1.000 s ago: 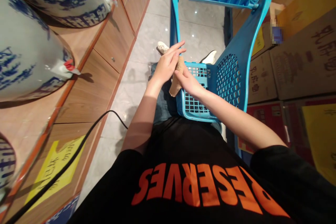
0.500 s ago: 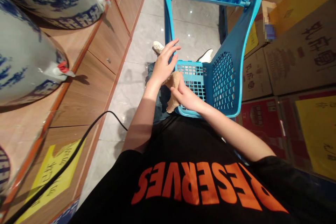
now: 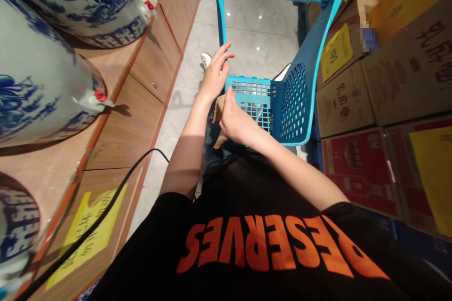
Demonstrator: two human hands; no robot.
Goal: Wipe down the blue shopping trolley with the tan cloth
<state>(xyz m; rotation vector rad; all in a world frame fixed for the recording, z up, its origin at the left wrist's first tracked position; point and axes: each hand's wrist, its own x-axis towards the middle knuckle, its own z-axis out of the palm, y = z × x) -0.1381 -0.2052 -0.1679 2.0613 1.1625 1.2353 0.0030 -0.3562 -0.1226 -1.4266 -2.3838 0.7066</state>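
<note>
A tan, rough-edged cloth (image 3: 219,107) is pinched in my right hand (image 3: 237,116), which hides much of it. It hangs at the near left side of a blue plastic shopping cart (image 3: 300,103). My left hand (image 3: 213,75) is just beyond it at the cart's left edge, fingers stretched out and apart. Whether that hand touches the edge I cannot tell. Below the hands, the slotted blue basket floor of the cart shows.
Large blue-and-white ceramic jars (image 3: 42,80) with red-handled taps stand on a wooden counter (image 3: 116,122) to the left. Stacked cardboard boxes (image 3: 346,99) line the right side. A black cable (image 3: 116,193) runs across the lower left. Tiled floor (image 3: 247,28) lies beyond the cart.
My right hand has turned and shifted left, covering more of the cloth. My left hand has moved slightly left and away from me. The whole view has shifted a little.
</note>
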